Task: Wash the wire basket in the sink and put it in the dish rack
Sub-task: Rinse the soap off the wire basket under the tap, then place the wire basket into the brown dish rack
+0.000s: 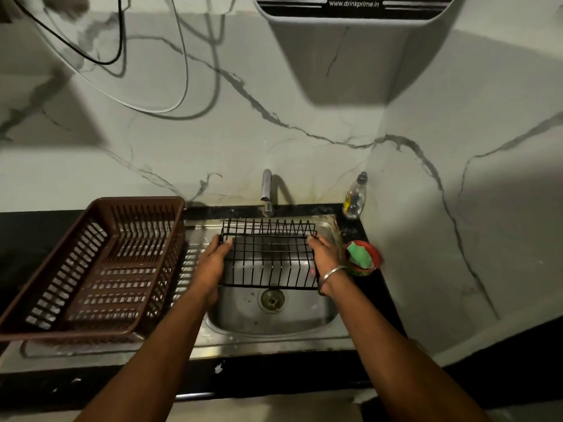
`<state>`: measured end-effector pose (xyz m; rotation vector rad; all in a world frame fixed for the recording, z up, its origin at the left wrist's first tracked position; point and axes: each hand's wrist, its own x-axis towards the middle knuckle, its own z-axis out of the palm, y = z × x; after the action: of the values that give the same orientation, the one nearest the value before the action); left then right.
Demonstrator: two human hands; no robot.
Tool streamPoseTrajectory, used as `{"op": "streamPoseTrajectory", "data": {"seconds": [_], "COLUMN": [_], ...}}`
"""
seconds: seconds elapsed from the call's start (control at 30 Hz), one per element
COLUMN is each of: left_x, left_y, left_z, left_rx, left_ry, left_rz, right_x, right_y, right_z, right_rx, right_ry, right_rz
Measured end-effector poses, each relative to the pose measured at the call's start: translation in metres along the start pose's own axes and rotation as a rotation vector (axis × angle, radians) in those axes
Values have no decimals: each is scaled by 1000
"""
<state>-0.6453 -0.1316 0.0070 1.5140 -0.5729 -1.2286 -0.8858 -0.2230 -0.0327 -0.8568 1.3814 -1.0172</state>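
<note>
black coated wire basket [268, 254]; shiny steel sink [274, 324]; brown plastic dish rack [91, 269].

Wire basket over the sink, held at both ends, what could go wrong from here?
1. The left hand and right hand grip only the wire basket by its short ends; once wet, it might slip and drop into the sink.
2. Its far edge sits close under the tap, so lifting it could knock the spout.
3. The red bowl with the green scrubber stands right beside the right hand and could get bumped.
</note>
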Motion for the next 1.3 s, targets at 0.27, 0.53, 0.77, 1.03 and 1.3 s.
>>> {"op": "streamPoseTrajectory", "data": {"seconds": [0.27,0.53,0.77,1.03,1.3], "left_x": [-12,-15,-24,-24,-22], "left_y": [1,-2,-4,-10,-4], "left_z": [-4,-7,-9,-11,-6], "left_rx": [1,16,-23,-43,-32], "left_ry": [-20,-47,-37,-21,39], "left_rz": [-26,-3,-21,-16,94], "right_x": [-9,-21,-26,-29,-30], "right_y": [9,4,3,2,1], "right_z": [4,7,6,6,5], "right_rx": [-62,-49,-58,-59,-55], "right_ry": [7,34,61,69,76], "right_rz": [1,-18,-60,-118,-104]}}
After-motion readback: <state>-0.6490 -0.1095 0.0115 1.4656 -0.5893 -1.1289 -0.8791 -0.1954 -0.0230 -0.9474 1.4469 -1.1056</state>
